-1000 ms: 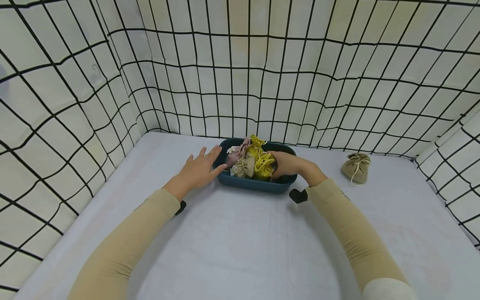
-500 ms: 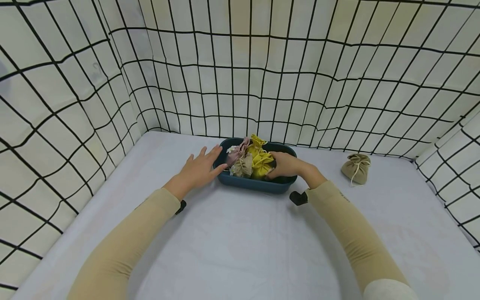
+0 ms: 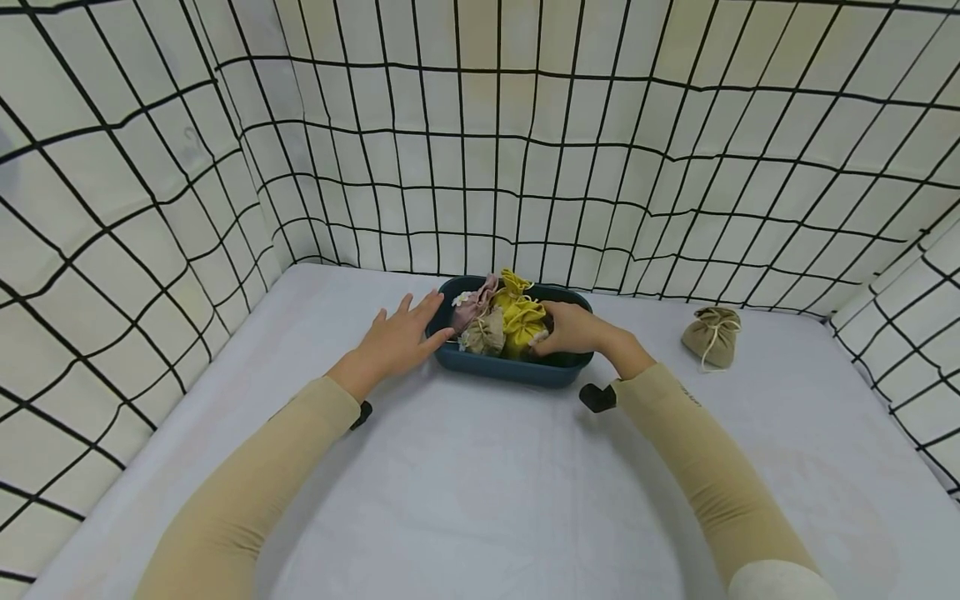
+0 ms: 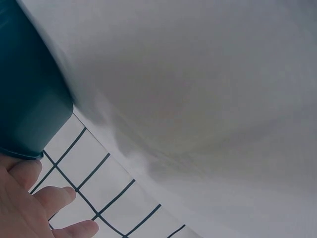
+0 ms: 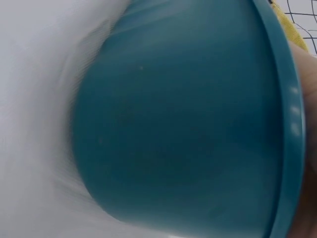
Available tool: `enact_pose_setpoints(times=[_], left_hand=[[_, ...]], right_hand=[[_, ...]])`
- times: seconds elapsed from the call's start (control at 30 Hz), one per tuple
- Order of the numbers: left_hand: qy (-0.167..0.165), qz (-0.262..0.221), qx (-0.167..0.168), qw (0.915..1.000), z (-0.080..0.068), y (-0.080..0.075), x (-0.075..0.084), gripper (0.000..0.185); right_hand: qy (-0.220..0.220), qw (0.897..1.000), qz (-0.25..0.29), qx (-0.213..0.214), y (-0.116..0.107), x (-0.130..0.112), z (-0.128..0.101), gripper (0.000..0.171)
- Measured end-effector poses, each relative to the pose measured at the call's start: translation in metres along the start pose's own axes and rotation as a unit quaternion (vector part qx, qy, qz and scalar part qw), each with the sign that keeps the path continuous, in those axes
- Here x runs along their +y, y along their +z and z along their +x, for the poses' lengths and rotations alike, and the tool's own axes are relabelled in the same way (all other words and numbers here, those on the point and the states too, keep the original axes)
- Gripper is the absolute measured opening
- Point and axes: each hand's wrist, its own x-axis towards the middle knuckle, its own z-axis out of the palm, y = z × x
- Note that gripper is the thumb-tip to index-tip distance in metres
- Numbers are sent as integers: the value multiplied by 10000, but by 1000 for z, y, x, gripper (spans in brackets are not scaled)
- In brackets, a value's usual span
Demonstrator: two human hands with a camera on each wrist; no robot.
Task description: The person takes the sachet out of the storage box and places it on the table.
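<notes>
A dark teal plastic tub (image 3: 510, 371) stands near the back of the white surface, with small drawstring pouches in its left and middle part. My right hand (image 3: 573, 329) reaches into the tub's right side, fingers and thumb curled about a yellow pouch (image 3: 522, 321); the far fingers are partly hidden. Behind it pokes up another yellow pouch top (image 3: 514, 282). To the left sit a pink pouch (image 3: 468, 310) and a beige pouch (image 3: 483, 333). My left hand (image 3: 397, 337) lies with spread, straight fingers at the tub's left rim. In the right wrist view, the tub's wall (image 5: 183, 119) covers most of that hand.
A tan drawstring pouch (image 3: 712, 337) with a white cord rests on the white sheet (image 3: 480, 483), to the right of the tub. Black grid netting (image 3: 465, 192) rises close behind the tub and along both sides.
The yellow pouch at my right hand has shifted slightly left, toward the beige pouch, and my right thumb has come into view beside it. The left hand has stayed in place.
</notes>
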Motion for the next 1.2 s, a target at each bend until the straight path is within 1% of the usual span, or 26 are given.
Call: enact_pose_setpoints(times=[0.17,0.47,0.7,0.77,0.97,1.2], left_hand=[[0,-6,12,10000,0,0,0,75],[30,-46,48,10000,-1,0,0,75],[38,-94,64,9999,-1,1,-1,75],[39,-94,56,9999,-1,1,-1,75],[37,-100,36,9999,-1,2,-1,76],[11,-122,24,9999,-2,1,-1,75]], right_hand=[[45,10000,48,42,0,0,-1,91],[-71,9998,143,70,-1,-1,-3,89],[-237,9984,506,68,-2,1,-6,87],[-316,9980,535,113,-2,2,-7,85],[-541,9955,681,382,-4,7,-11,66],[-670,9898,1080,642,-7,10,-19,62]])
